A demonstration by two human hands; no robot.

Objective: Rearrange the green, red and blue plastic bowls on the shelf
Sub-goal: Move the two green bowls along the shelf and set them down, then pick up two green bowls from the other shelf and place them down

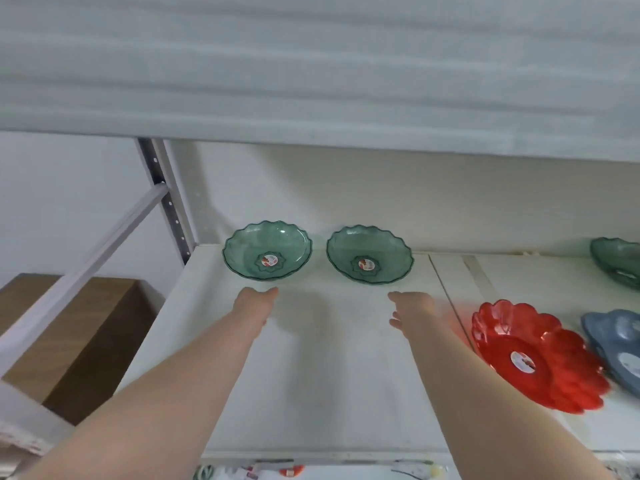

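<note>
1. Two green bowls (267, 251) (370, 254) sit far on the shelf (311, 375); the red bowl (536, 355) and blue bowl (613, 344) lie right.
2. Left hand (254, 306) and right hand (412, 310) reach out, loosely spread, holding nothing.
3. Thin plastic looks light, stiff, slick (pinch the scalloped rim).

Blue bowl (620, 348) and third green bowl (618, 259) edge-cropped.

On my shelf (311, 375): three green bowls (267, 250) (370, 254) (620, 261), one red bowl (533, 355), one blue bowl (613, 344). My two hands are empty.
</note>
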